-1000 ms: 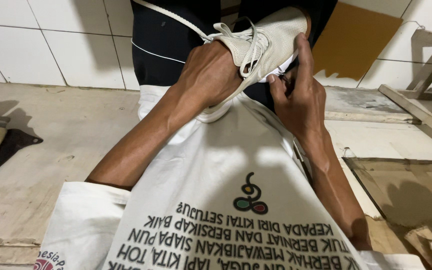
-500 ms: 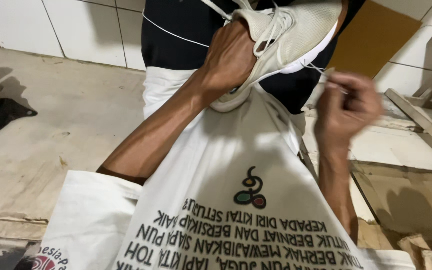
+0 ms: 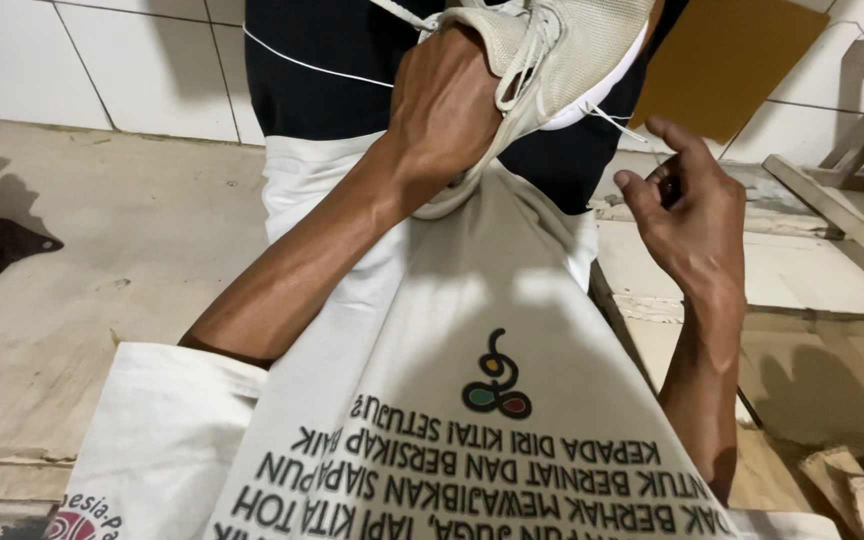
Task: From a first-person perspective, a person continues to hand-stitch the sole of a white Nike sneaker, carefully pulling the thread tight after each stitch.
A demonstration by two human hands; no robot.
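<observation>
Nearest, one white printed shirt (image 3: 472, 440) fills the lap. Beyond it, the left hand (image 3: 447, 105) has its fingers closed around one beige sneaker (image 3: 562, 50). The right hand (image 3: 692, 210), fingers loosely curled, pinches its thin lace (image 3: 617, 122); open floor (image 3: 102, 240) lies left.

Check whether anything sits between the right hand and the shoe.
Nothing visible does. The right hand hangs in open air just right of the shoe, fingers curled, apart from it. A thin lace trails from the sole toward that hand. The left hand grips the shoe from the other side.
</observation>
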